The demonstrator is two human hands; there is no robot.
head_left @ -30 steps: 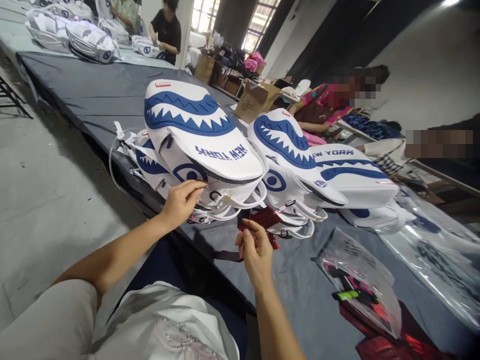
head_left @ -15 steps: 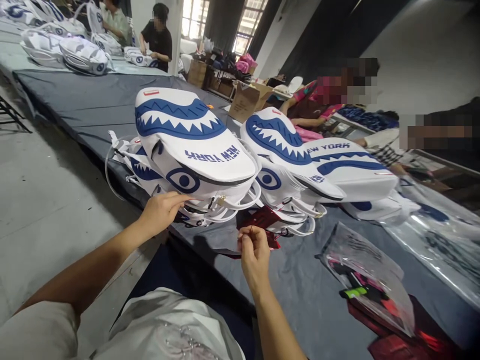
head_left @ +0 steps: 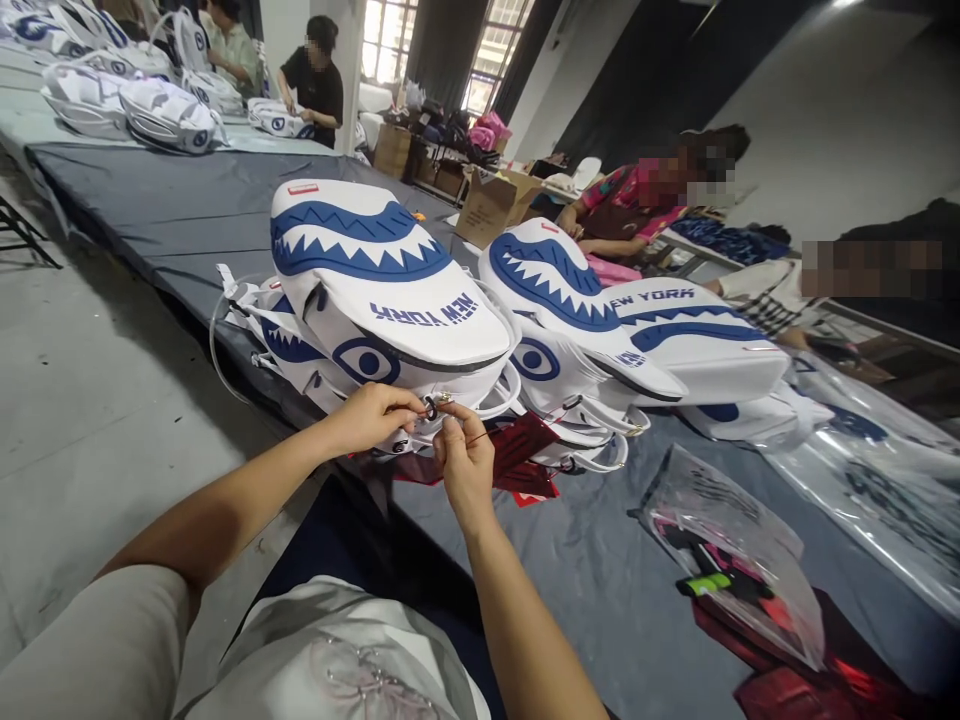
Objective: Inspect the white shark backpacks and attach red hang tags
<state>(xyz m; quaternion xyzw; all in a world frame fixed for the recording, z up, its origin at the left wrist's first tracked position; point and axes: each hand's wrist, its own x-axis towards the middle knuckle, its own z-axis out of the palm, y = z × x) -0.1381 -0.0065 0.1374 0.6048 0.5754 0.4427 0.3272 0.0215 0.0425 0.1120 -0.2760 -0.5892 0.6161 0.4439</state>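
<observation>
Meeting at one backpack [head_left: 420, 325], two hands [head_left: 367, 416] [head_left: 466, 462], seemingly pinching one black ring [head_left: 430, 407]

- One head-worn camera looks forward and down past the bare left hand [head_left: 375, 416] and bare right hand [head_left: 468, 462], both near, just below mid-view.
- Below the hands, nearest the lens: the wearer's pale grey cloth shirt [head_left: 300, 665].
- Far beyond the hands: tall, bright paned windows [head_left: 387, 45], leaning aslant.

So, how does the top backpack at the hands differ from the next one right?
The left hand and right hand are at the near backpack, not the middle backpack. The near backpack's blue mouth runs nearly level; the middle backpack's slants steeply. Both are white and blue.
</observation>
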